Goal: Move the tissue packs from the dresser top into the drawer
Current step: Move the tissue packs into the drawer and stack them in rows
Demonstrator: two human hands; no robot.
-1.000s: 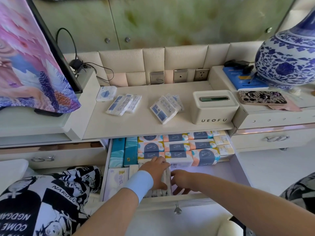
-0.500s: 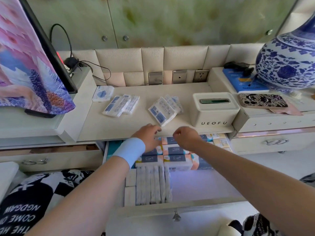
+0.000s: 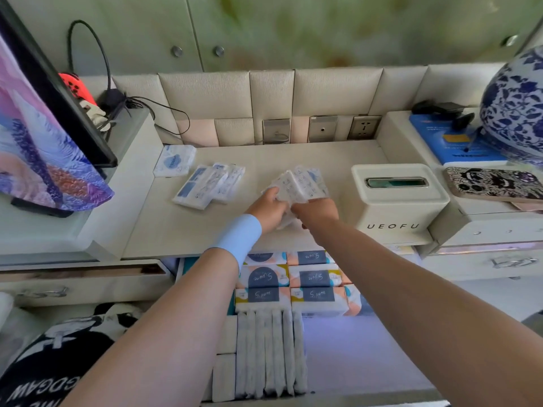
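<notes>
Moved: left grip (image 3: 269, 208) and right grip (image 3: 316, 211), forward from the front edge of the cream dresser surface (image 3: 188, 227) to meet at the middle bundle of small white-and-blue plastic-wrapped tissue packs (image 3: 299, 183).
Grip state: left fingers curled round the bundle's left edge, right fingers round its near right corner; both holding packs.
Bundle: fanned and blurred, mid-surface, just left of the cream tissue box marked UEOFU (image 3: 393, 201); possibly already lifted, too smeared to tell.
Left on top: second loose heap of like packs (image 3: 205, 186) further left; one flat white pack with a blue oval (image 3: 174, 160) near the back left corner.
Drawer: open white drawer (image 3: 367, 348) below; big printed tissue bricks (image 3: 314, 277) at the back, row of small packs on edge (image 3: 267, 353) in front, drawer floor showing right of that row.
Step in hand: gathering the bundle for the carry down.
Doing it well: square the fan into one stack before lifting; press from both ends; squeeze firmly, given the slick wrap, without crushing; clear the front edge, then set down on edge against the right side of the standing row.
Risk: outer pack sliding out of the fan.
</notes>
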